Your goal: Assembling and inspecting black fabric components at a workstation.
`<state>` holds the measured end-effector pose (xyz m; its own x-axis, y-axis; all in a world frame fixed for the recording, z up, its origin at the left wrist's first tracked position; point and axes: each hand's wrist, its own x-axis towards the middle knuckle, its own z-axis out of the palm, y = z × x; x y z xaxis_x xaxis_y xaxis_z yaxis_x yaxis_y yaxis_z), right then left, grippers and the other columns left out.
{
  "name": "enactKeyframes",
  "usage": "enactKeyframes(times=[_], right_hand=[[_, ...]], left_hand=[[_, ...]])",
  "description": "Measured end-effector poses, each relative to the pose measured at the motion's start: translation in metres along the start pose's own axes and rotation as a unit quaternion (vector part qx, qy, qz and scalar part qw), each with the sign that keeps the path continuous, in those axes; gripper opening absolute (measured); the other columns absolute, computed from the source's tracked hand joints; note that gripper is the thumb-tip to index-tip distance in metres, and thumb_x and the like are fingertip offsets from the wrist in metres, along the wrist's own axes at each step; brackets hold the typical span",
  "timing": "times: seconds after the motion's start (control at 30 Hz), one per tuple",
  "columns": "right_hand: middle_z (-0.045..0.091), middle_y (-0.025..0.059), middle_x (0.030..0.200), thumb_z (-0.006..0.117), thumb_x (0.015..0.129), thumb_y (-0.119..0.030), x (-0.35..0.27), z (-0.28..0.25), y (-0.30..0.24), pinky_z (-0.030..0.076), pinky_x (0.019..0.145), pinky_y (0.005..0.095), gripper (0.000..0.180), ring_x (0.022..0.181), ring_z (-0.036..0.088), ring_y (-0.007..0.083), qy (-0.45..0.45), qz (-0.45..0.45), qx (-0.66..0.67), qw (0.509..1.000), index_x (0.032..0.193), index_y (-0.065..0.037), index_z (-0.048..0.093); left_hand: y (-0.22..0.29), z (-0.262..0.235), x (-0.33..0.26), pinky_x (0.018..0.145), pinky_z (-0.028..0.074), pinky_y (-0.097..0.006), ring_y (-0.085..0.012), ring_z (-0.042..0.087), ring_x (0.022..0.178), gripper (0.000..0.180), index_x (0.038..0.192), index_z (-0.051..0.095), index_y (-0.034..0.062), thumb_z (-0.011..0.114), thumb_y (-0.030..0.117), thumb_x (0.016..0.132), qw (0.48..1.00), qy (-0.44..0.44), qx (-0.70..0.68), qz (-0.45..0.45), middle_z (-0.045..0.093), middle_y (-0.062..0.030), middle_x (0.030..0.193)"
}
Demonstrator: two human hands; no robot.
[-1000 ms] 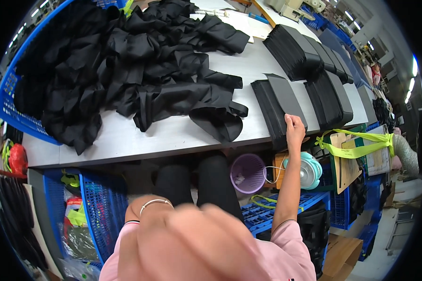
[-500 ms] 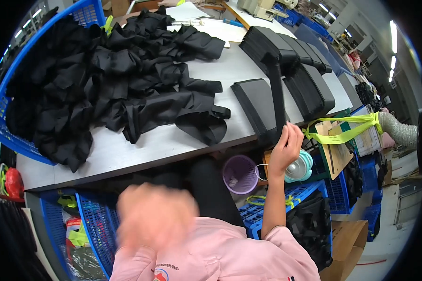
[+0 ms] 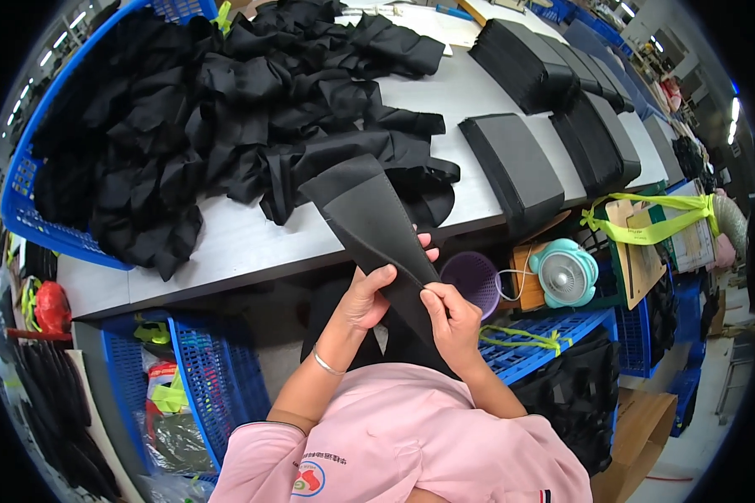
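garment workshop | black fabric pile (image 3: 226,109) | stacked pieces (image 3: 554,75) | blue crates (image 3: 33,218)

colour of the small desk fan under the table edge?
Pale mint green fan with a white centre, clearest in the head view.

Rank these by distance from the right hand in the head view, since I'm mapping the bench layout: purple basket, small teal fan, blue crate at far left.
From the right hand:
1. Purple basket, just right of it, under the table edge.
2. Small teal fan, farther right.
3. Blue crate, far left on the table.
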<state>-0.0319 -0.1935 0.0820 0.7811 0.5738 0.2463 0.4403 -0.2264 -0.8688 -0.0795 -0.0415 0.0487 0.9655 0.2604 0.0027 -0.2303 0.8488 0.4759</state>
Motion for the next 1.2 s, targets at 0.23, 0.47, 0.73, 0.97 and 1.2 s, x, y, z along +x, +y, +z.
enactKeyframes(times=[0.23,0.47,0.73,0.97,1.2], right_hand=[[0.065,0.0113,0.083,0.072,0.087,-0.007,-0.003,0.007,0.016,0.049,0.062,0.0330,0.021,0.066,0.062,0.0239,0.098,-0.100,-0.123,0.982,0.105,-0.002,0.063],[0.067,0.0188,0.112,0.063,0.096,-0.020,-0.007,-0.018,0.039,0.052,0.086,0.0351,0.044,0.099,0.068,0.0298,-0.135,0.157,0.047,0.977,0.133,-0.001,0.054],[0.066,0.0067,0.118,0.057,0.100,-0.019,-0.012,-0.041,0.086,0.047,0.092,0.0255,0.042,0.106,0.059,0.0110,-0.123,0.229,0.235,0.937,0.137,0.000,0.054],[0.067,0.0049,0.119,0.057,0.101,-0.018,0.007,-0.041,0.069,0.046,0.092,0.0243,0.040,0.105,0.059,0.0103,-0.086,0.196,0.219,0.952,0.137,0.000,0.056],[0.073,0.0156,0.096,0.061,0.097,-0.017,0.017,-0.046,0.072,0.053,0.072,0.0296,0.037,0.079,0.070,0.0188,-0.073,0.127,0.044,0.988,0.132,-0.004,0.059]], left_hand=[[-0.006,-0.004,-0.003,0.090,0.058,-0.043,-0.0278,0.071,0.098,0.031,0.113,0.064,-0.0024,0.073,0.005,0.084,0.993,0.112,-0.002,-0.022,0.071,-0.0137,0.103],[-0.025,0.002,0.001,0.102,0.045,-0.034,-0.0202,0.059,0.117,0.049,0.127,0.060,-0.0036,0.075,0.019,0.086,0.967,0.117,0.227,-0.019,0.062,-0.0137,0.129],[-0.005,-0.029,0.074,0.102,0.042,-0.037,-0.0356,0.042,0.133,0.034,0.121,0.069,0.0070,0.066,0.028,0.094,0.700,0.266,0.625,0.221,0.038,-0.0235,0.151],[-0.002,-0.055,0.104,0.100,0.047,-0.035,-0.0359,0.056,0.124,0.039,0.114,0.068,-0.0057,0.049,-0.014,0.081,0.730,0.246,0.616,0.164,0.040,-0.0153,0.155],[-0.007,-0.045,0.089,0.109,0.042,-0.037,-0.0322,0.032,0.146,0.039,0.111,0.065,-0.0110,0.047,-0.018,0.077,0.585,0.122,0.757,0.264,0.039,-0.0117,0.156]])
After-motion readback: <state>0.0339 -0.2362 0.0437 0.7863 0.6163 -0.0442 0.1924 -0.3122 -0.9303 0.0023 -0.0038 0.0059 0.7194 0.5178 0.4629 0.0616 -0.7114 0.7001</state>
